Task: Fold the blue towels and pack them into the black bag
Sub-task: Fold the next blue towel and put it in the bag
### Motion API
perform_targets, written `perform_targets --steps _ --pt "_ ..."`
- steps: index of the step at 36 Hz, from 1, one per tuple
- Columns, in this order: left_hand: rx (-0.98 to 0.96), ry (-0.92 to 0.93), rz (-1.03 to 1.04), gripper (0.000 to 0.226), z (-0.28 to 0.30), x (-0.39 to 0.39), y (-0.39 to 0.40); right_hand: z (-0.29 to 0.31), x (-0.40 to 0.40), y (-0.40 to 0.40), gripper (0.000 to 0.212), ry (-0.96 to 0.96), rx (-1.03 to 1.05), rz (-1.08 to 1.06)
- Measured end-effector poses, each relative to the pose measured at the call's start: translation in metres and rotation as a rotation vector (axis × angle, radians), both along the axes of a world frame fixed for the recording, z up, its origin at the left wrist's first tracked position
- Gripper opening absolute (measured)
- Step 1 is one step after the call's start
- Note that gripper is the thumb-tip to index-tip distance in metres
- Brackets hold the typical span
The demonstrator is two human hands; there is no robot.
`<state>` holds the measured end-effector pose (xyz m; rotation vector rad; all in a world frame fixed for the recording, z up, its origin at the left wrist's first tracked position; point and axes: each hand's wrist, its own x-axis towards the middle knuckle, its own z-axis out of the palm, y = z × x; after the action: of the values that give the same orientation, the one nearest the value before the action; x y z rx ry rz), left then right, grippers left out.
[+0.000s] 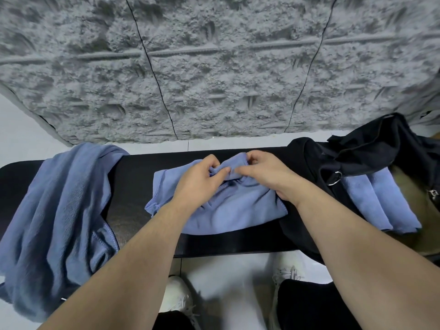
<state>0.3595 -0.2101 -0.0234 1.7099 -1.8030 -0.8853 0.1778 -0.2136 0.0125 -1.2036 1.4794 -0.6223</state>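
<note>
A small blue towel (228, 210) lies bunched on the middle of the black bench (133, 177). My left hand (200, 184) pinches its raised far edge, and my right hand (264, 172) pinches the same edge just to the right. A large blue towel (59, 210) hangs crumpled over the bench's left end. The black bag (357, 153) stands open at the right end, with folded blue towels (383, 201) lying in its mouth.
A rough grey wall (214, 67) rises close behind the bench. White floor (233, 282) shows in front, with my white shoes (178, 296) and dark trouser legs at the lower edge. A metal ring (334, 178) hangs on the bag's strap.
</note>
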Motion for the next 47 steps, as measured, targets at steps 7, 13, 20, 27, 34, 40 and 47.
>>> perform_targets --steps 7,13,20,27,34,40,47 --pt "0.010 -0.018 0.071 0.025 0.003 -0.005 -0.002 -0.003 0.000 -0.006 0.036 -0.231 0.108 -0.324" --pt "-0.019 0.111 0.209 0.029 0.008 0.001 -0.001 -0.003 0.008 -0.007 0.024 -0.020 -0.223 -0.430" --pt "-0.091 0.256 0.489 0.018 0.018 0.046 0.003 0.021 0.041 -0.005 0.007 0.155 -0.437 -0.234" --pt "0.005 0.014 0.587 0.036 0.011 0.094 0.011 0.000 0.096 0.001 0.028 0.385 -0.335 0.205" --pt "0.147 0.141 0.546 0.020 0.008 0.101 0.012 -0.014 0.130 0.001 0.050 0.478 -0.385 0.434" --pt "0.054 0.375 0.440 0.013 0.013 0.098 0.016 -0.020 0.138 -0.002 0.050 0.423 -0.377 0.374" --pt "0.053 0.391 0.508 0.019 0.017 0.102 0.016 -0.019 0.127 -0.007 0.019 0.351 -0.354 0.218"
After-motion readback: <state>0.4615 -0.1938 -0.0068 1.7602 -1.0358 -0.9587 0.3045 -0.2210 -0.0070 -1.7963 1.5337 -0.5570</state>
